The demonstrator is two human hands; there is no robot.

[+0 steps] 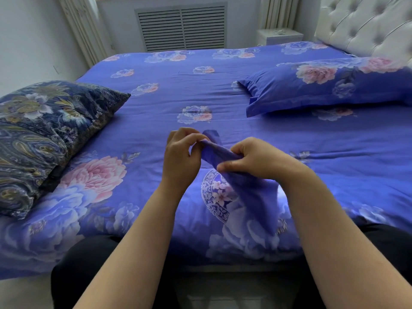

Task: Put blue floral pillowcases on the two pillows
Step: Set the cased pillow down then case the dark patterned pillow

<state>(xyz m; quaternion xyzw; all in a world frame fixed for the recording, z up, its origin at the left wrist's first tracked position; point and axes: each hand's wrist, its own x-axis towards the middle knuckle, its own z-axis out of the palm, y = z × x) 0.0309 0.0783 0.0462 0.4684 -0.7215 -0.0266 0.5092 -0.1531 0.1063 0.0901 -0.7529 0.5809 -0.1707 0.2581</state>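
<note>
We pinch a bunched blue floral pillowcase [243, 186] between our left hand [180, 157] and right hand [256, 161], its cloth draping onto the bed [334, 152].

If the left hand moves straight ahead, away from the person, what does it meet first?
Probably the blue floral bedcover just beyond the left hand, which pinches the pillowcase. Nothing else lies in that line; depth is unclear.

A home bedroom: made bed [223, 85], tufted headboard [365, 25], nightstand [279, 35].
</note>
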